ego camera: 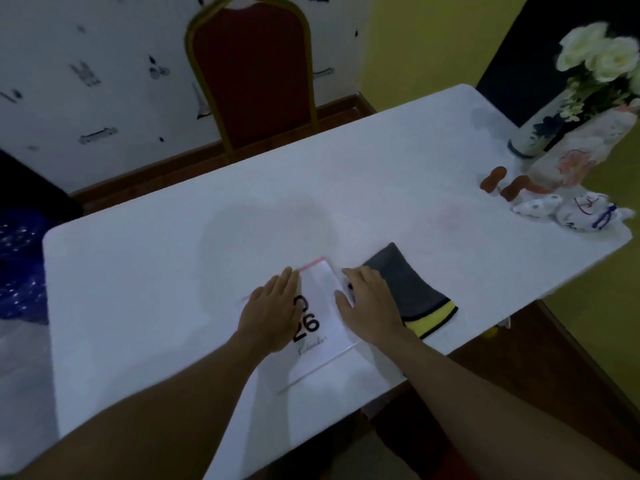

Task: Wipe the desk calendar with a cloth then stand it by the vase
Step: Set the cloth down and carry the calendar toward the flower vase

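Observation:
The white desk calendar (317,299), printed with black digits and inside a clear sleeve, lies flat on the white table (138,271) near its front edge. My left hand (272,311) rests palm down on the calendar's left half. My right hand (372,306) lies on its right edge, fingers spread, also overlapping the cloth. That cloth (407,287), folded, grey with a yellow and black border, sits just right of the calendar. The vase (535,138), blue and white with white flowers, stands at the table's far right corner.
A second pale vase (571,157), two orange-red figurines (493,178) and small white ceramic animals (568,211) cluster by the vase. A red chair (252,74) with a gold frame stands behind the table. A dark blue object (20,261) sits at the left.

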### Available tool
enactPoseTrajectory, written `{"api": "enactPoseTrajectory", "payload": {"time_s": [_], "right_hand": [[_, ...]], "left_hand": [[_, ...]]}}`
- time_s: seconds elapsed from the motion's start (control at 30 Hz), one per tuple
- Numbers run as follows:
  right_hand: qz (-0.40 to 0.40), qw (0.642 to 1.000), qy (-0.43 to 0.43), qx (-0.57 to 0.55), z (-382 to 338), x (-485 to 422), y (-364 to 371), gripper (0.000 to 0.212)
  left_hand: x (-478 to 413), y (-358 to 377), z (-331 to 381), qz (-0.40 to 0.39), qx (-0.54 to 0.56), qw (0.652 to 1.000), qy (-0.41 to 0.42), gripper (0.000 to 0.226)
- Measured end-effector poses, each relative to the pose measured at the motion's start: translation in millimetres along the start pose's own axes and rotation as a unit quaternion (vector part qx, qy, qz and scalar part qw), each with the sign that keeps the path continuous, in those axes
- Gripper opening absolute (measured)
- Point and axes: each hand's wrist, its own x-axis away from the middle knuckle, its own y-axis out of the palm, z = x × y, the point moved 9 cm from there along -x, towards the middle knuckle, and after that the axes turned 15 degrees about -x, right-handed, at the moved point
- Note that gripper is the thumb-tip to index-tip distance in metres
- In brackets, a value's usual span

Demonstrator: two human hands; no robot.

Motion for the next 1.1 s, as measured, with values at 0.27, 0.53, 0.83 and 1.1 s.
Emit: {"api": "enactPoseTrajectory", "payload": {"time_s": [0.27, 0.53, 0.83, 1.1], "right_hand": [[-0.039, 0.992, 0.069, 0.093, 0.1, 0.2, 34.9, 0.057], [-0.019, 0.984, 0.171, -0.044, 1.2, -9.5, 32.6, 0.066], [0.108, 0.965, 0.088, -0.223, -40.3, -39.2, -1.6, 0.070], [0.181, 0.935, 0.037, -0.304, -54.9, -54.1, -12.6, 0.060]], "left_hand": [[75.6, 42.9, -52.9, 0.019, 0.095, 0.963, -0.253, 0.065], [79.7, 49.8, -60.6, 0.001, 0.304, 0.891, -0.336, 0.062], [60.8, -25.4, -100.6, 0.199, 0.381, 0.857, -0.284, 0.059], [44.9, -59.0, -114.9, 0.268, 0.404, 0.846, -0.221, 0.051]]}}
